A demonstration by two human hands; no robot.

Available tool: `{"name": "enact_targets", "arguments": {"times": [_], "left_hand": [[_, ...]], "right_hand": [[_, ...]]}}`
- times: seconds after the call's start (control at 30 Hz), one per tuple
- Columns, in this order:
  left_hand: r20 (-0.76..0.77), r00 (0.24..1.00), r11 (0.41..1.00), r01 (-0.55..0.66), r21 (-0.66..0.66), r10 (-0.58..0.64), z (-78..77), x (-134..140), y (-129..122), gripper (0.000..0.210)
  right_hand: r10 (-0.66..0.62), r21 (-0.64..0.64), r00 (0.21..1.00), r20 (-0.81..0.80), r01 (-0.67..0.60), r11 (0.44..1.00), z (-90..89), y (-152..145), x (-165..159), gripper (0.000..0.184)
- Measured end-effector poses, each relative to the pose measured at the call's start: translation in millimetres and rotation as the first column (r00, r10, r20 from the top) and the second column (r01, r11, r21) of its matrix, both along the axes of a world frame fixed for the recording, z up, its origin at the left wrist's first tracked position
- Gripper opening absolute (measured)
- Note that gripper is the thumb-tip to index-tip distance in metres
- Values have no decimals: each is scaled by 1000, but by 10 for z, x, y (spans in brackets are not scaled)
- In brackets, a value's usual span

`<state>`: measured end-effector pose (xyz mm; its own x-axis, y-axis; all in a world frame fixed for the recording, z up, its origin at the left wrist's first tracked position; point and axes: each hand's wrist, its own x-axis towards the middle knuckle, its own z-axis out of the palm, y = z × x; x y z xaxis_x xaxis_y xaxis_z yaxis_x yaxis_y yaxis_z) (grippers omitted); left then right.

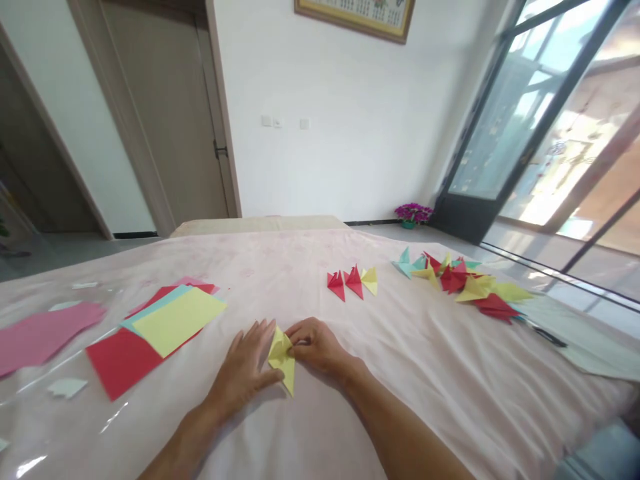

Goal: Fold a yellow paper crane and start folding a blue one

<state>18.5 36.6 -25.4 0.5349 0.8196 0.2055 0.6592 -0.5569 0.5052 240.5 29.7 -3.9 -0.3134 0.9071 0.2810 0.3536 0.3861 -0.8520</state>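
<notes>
A yellow paper crane [283, 363] is between my two hands, low over the pink tablecloth. My left hand [246, 363] steadies it from the left, the thumb on its lower part and the other fingers stretched forward along its upper left edge. Thumb and fingertips of my right hand [315, 347] pinch the crane's right side, hiding part of its folds. Just beyond, a red paper crane [337, 285], a second red crane [355, 282] and a yellow one [370, 280] stand in a short row.
Left lie coloured paper sheets: yellow [183, 320], red [123, 360] and pink [50, 330], with white scraps [67, 387] nearby. A heap of folded cranes [475, 287] sits at right, beside a black pen [549, 335] and a pale sheet [585, 340]. The tablecloth [430, 387] is wrinkled.
</notes>
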Motion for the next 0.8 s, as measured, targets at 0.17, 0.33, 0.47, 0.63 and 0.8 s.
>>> {"name": "enact_targets", "arguments": {"times": [0.17, 0.33, 0.47, 0.63, 0.8], "left_hand": [[343, 933, 990, -70, -126, 109, -10, -62, -9, 63], [394, 891, 967, -154, -204, 225, 18, -37, -25, 54], [258, 943, 977, -188, -106, 209, -66, -22, 26, 49], [152, 970, 981, -193, 18, 188, -158, -11, 79, 46], [99, 982, 982, -170, 81, 162, -148, 11, 78, 42]], "right_hand": [[-84, -82, 984, -158, 72, 994, -16, -8, -44, 10], [-253, -205, 924, -286, 199, 958, 59, 32, -1, 21], [-314, -277, 903, -295, 233, 932, 218, 47, 282, 19], [-320, -292, 913, -254, 242, 925, 373, -7, 877, 18], [-347, -279, 918, -193, 288, 916, 379, -80, 1454, 25]]}}
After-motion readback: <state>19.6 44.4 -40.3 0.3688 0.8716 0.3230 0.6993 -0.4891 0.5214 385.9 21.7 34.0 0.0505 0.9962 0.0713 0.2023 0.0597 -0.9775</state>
